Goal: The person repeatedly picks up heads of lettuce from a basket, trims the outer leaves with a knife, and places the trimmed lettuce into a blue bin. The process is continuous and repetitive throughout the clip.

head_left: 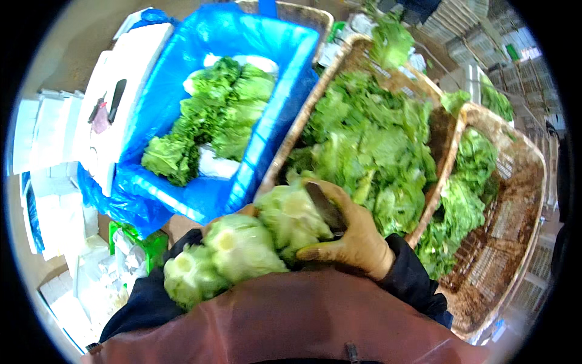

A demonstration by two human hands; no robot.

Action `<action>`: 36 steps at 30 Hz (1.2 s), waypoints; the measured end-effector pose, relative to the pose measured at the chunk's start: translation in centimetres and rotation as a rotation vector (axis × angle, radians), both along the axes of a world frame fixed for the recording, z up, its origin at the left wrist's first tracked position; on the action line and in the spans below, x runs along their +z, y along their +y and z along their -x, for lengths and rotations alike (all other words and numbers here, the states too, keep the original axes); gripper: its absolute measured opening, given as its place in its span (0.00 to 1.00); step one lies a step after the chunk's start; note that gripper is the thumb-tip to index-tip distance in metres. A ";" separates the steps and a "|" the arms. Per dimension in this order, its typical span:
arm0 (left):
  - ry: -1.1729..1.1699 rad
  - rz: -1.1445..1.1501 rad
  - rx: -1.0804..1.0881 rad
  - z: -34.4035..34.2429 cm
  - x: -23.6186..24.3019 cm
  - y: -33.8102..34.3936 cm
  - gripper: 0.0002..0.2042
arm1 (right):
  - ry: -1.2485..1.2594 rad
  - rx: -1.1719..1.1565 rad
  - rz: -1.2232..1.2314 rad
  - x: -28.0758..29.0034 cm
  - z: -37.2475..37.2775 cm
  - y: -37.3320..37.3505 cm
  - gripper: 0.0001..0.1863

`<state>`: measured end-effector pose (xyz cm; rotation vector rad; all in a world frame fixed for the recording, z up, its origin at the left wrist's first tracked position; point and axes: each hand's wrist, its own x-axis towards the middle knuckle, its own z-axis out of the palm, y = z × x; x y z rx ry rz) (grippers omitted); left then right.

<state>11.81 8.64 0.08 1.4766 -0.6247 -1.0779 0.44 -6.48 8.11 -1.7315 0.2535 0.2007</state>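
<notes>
Three heads of lettuce (236,244) lie in a row against my apron, pale cut stems facing up. My left forearm runs under them; only a sliver of my left hand (247,210) shows behind the heads, its fingers hidden. My right hand (357,236), in a tan glove, is closed round the rightmost lettuce head (291,213), thumb on the near side and fingers on the far side. A dark patch lies inside its grip; whether that is soiled glove or a separate thing, I cannot tell.
Ahead, a box lined with blue plastic (276,130) holds several lettuces. A white foam lid (130,79) beside it carries a dark-handled tool (117,100). To the right stand a muddy crate (291,142) heaped with lettuce and another crate (509,224) partly filled.
</notes>
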 end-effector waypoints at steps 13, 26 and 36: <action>-0.962 -0.698 0.188 -36.2 -10.5 -10.9 0.44 | 0.443 -0.604 -0.830 -8.9 -2.2 3.6 0.45; -1.583 -0.561 0.105 -23.0 -16.2 -4.0 0.27 | 0.425 -0.541 -0.727 -11.3 7.5 3.4 0.24; -1.302 -0.155 0.477 -14.5 -6.7 -4.8 0.28 | 0.372 -0.992 1.370 -5.7 29.7 -28.4 0.40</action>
